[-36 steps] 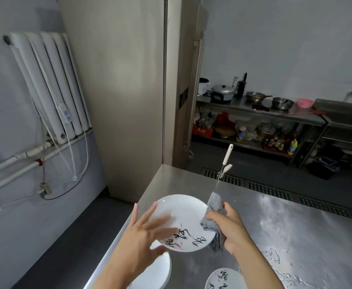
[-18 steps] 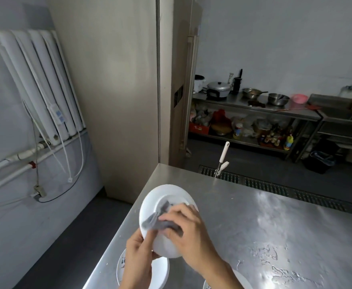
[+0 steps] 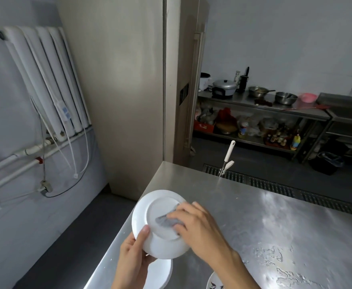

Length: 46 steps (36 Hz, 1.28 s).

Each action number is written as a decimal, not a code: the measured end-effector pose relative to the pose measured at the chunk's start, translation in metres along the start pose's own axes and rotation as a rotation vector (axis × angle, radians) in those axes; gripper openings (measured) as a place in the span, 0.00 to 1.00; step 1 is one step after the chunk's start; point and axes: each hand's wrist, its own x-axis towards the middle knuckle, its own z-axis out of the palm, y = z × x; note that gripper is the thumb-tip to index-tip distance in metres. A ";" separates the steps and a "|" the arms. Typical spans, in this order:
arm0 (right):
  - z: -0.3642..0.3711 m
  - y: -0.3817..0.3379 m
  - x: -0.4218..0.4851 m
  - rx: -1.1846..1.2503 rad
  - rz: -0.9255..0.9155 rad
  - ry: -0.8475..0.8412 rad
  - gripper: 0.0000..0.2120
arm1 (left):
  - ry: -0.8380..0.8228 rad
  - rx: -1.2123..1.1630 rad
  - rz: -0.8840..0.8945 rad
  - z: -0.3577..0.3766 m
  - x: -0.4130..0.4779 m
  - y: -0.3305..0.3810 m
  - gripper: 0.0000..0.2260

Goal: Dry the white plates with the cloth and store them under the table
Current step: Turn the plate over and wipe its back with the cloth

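Observation:
A white plate [image 3: 160, 207] is held up over the near left corner of the steel table [image 3: 264, 222], its underside facing me. My left hand [image 3: 133, 257] grips its lower left rim, thumb on the back. My right hand [image 3: 196, 226] presses a grey cloth [image 3: 166, 221] against the plate's underside, fingers curled over the cloth. Below lies a second white plate [image 3: 160, 274] on the table edge. A third plate with black markings [image 3: 214, 283] peeks in at the bottom, partly hidden by my right forearm.
Water patches [image 3: 279, 265] lie on the table at the right. A white-handled tool [image 3: 227, 157] stands at the table's far edge. A tall beige cabinet [image 3: 119, 90] and a radiator [image 3: 46, 80] are to the left; shelves with pots [image 3: 254, 105] line the far wall.
The plate was flipped from face-up to underside-up. My left hand took hold of its rim, and my right hand moved the cloth across the back toward the right.

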 end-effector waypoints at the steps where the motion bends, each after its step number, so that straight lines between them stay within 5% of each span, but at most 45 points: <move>1: -0.001 0.002 0.004 -0.023 0.044 0.021 0.17 | 0.000 0.012 0.000 0.000 0.000 -0.001 0.12; 4: 0.002 -0.007 0.015 -0.114 0.128 0.080 0.21 | -0.025 0.050 0.001 0.006 0.001 -0.004 0.13; 9: 0.006 -0.024 -0.001 0.068 -0.115 0.044 0.15 | -0.052 0.037 0.021 0.003 0.003 0.000 0.16; 16: -0.008 -0.008 0.010 -0.014 0.126 0.103 0.17 | -0.056 0.098 0.046 -0.001 0.001 0.000 0.14; 22: -0.006 -0.022 0.008 0.128 -0.086 0.114 0.14 | -0.090 0.086 0.040 0.004 -0.001 0.005 0.16; 27: -0.018 -0.008 0.010 0.279 0.110 0.409 0.12 | -0.100 0.076 0.007 -0.018 -0.004 0.011 0.16; 32: -0.030 -0.017 0.020 0.222 -0.041 0.300 0.12 | -0.164 0.094 0.031 -0.029 -0.005 0.013 0.13; 38: -0.019 -0.003 -0.006 0.437 0.071 0.277 0.14 | -0.048 -0.050 0.093 -0.042 -0.007 0.015 0.16; 43: -0.021 -0.010 0.015 0.445 0.111 0.459 0.12 | -0.056 -0.034 0.093 -0.028 -0.010 0.006 0.17; 46: -0.018 -0.009 0.000 0.450 0.056 0.375 0.15 | -0.023 -0.093 0.108 -0.030 -0.007 0.012 0.17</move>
